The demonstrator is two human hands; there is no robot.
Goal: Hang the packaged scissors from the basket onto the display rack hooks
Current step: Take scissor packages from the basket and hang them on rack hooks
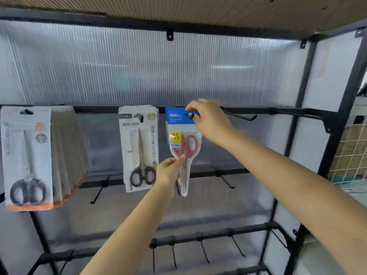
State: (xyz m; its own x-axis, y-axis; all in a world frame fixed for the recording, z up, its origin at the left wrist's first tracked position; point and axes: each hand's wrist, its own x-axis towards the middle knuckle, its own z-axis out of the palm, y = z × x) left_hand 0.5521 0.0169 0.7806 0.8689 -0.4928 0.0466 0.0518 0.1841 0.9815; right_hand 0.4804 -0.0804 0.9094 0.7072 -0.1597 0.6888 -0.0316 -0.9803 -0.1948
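The right hand (206, 120) pinches the red scissors pack (183, 143) by its blue top to thread the hook, while the left hand (168, 171) pinches its lower part steady

- Red-handled scissors pack (183, 143): clear pouch with blue header card, hanging upright, blades pointing down, its header at the display rack (286, 111) top rail, right of centre.
- Black-handled scissors packs (139, 147) hang just left; a thick stack (27, 157) hangs at the rail's left end.

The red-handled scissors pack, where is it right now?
Head view, centre: the red-handled scissors pack is at the top rail, right of the black-handled pack, held by both hands.
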